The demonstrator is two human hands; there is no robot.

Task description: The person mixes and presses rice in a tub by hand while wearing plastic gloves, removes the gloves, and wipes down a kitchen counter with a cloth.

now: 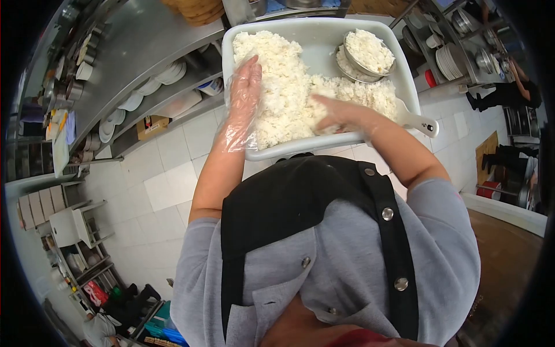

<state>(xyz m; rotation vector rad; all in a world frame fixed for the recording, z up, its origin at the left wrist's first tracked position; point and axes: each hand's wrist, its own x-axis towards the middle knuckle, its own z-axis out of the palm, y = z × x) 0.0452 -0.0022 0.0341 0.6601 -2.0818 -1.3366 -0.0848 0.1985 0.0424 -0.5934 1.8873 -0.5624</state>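
Observation:
A white plastic tub (319, 24) holds a broad heap of cooked white rice (277, 87). My left hand (245, 87), in a clear plastic glove, lies flat along the left side of the heap, fingers stretched out. Near the tub's front wall, my right hand (342, 113), also gloved, touches the rice with thumb and fingers apart; its fingertips are slightly blurred. Two rice-filled metal bowls (381, 74) sit one on the other in the back right of the tub. A white rice paddle (417, 122) rests over the right front rim, its blade partly in rice.
A steel counter (167, 40) with plates (150, 85) on its lower shelf runs along the left. Racks at the right hold stacked plates (450, 61) and metal pans. Other people (509, 95) stand at the far right and lower left. Pale tiles (167, 185) cover the floor.

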